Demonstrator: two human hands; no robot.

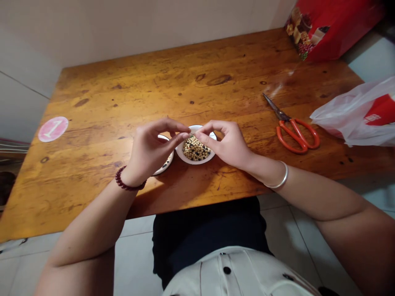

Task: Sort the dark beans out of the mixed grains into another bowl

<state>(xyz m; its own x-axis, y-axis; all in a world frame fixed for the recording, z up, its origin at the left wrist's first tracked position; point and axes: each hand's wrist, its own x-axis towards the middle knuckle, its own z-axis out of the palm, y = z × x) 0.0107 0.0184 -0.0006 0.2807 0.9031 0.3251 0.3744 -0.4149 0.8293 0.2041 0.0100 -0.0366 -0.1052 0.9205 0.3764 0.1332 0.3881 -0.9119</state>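
Above a white bowl (185,159) my two hands meet, fingertips close together over its far rim. The bowl holds a mix of pale yellow and black beans (196,150). My left hand (148,144) is closed in a pinch of thumb and fingers. Opposite it, my right hand (230,144) pinches too. Whatever lies between the fingertips is too small to make out. A second white bowl (168,165) with a dark rim stands just left of the first. Mostly hidden behind my left hand, it shows a few dark and pale bits inside.
Scissors (294,129) with orange-red handles lie to the right on the wooden table (138,94). Beyond them are a white plastic bag (348,113) and, at the back right, a red printed bag (336,31). A round pink sticker (53,129) marked 1 is at the left.
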